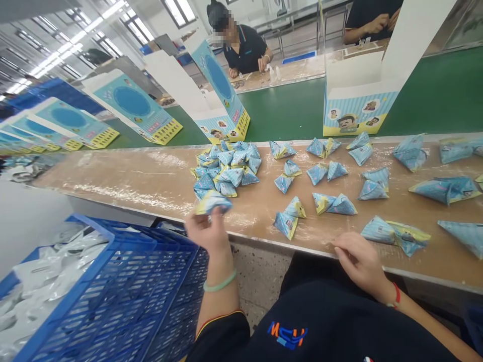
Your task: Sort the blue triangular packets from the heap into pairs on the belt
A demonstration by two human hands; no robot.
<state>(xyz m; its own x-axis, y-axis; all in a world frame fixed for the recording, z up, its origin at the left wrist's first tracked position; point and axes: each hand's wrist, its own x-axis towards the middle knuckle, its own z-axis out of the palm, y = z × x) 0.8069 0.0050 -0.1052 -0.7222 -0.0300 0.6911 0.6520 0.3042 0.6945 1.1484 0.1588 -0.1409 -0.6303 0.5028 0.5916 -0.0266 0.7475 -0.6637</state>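
Observation:
Between the thumb and fingers of my left hand (210,232) is a blue and yellow triangular packet (213,201), a little blurred, at the table's near edge. Just beyond it lies a heap of similar packets (230,168). My right hand (358,259) rests at the table edge with its fingers curled together; whether anything small is in them is hidden. Close by it lies a pair of packets (396,234). More packets (334,203) are spread in pairs across the right part of the brown table (151,176).
Open printed boxes (354,113) (222,120) stand on the green belt (290,113) behind the table. Blue crates (124,281) with grey-white pieces are below left. Across the belt, a person (247,50) works at another table; a second person's hands (379,22) show at top right.

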